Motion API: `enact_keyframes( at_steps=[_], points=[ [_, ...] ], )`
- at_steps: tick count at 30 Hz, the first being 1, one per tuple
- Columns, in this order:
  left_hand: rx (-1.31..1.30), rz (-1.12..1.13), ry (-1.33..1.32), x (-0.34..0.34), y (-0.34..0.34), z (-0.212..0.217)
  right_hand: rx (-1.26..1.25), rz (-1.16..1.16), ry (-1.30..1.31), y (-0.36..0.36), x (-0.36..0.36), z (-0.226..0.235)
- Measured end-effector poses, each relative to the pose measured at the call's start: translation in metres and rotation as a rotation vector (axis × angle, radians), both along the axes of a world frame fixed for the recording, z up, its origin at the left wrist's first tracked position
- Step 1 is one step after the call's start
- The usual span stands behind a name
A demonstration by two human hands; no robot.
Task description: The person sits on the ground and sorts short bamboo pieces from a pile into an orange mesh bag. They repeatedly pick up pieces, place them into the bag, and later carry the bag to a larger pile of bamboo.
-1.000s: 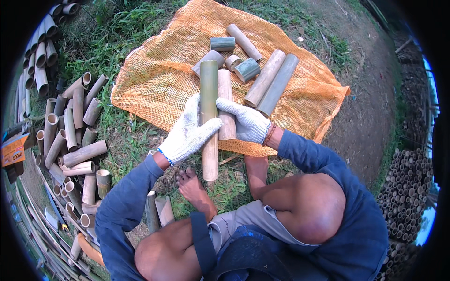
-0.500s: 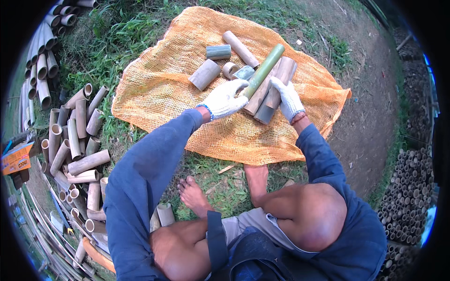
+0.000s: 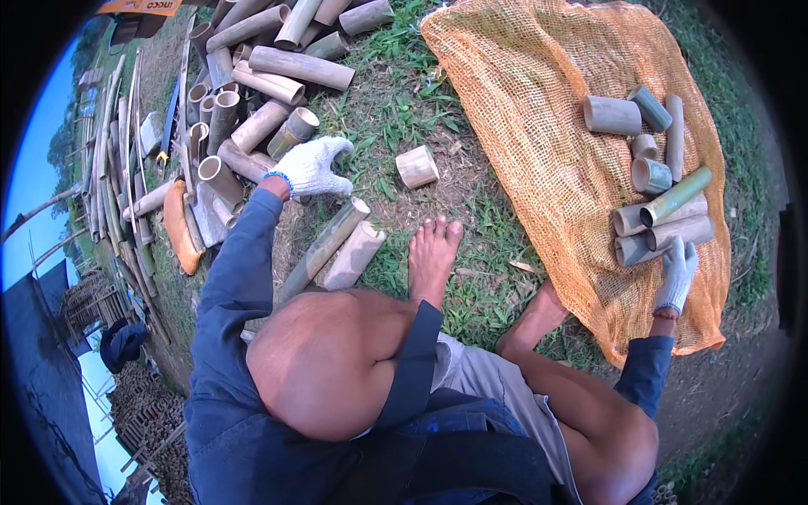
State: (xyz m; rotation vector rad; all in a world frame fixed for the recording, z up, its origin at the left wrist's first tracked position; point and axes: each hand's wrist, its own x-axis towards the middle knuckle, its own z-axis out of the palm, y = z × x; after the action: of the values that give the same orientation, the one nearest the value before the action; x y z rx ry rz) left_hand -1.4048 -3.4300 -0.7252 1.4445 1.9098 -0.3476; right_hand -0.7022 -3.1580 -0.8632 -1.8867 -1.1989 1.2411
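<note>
My left hand, in a white knitted glove, reaches out to the left with fingers and thumb apart and nothing between them. It hovers near the pile of cut bamboo tubes, above two longer bamboo pieces lying by my knee. A short bamboo piece lies by itself on the ground to its right. On the orange mesh sheet, my gloved right hand rests against a brown bamboo tube, fingers stretched. Beside that tube lies a green bamboo tube, with several shorter pieces farther up the sheet.
Long bamboo poles lie at the far left, near a curved orange object. An orange box shows at the top left edge. My bare foot stands on grass between the pile and the mesh.
My view has turned left, so the mesh now sits at the right. The left hand has moved off the bamboo on the sheet toward the pile; the right hand stays by the tubes.
</note>
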Motion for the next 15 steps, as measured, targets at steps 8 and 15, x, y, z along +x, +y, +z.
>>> enact_keyframes(
  at_steps=[8, 15],
  points=[
    [0.496, 0.079, -0.147, 0.092, -0.015, -0.082, 0.525, 0.330, -0.353, 0.008, -0.078, 0.037],
    [0.583, 0.203, -0.512, 0.144, 0.041, -0.024, -0.097, 0.804, 0.360, -0.087, -0.236, 0.106]
  ],
)
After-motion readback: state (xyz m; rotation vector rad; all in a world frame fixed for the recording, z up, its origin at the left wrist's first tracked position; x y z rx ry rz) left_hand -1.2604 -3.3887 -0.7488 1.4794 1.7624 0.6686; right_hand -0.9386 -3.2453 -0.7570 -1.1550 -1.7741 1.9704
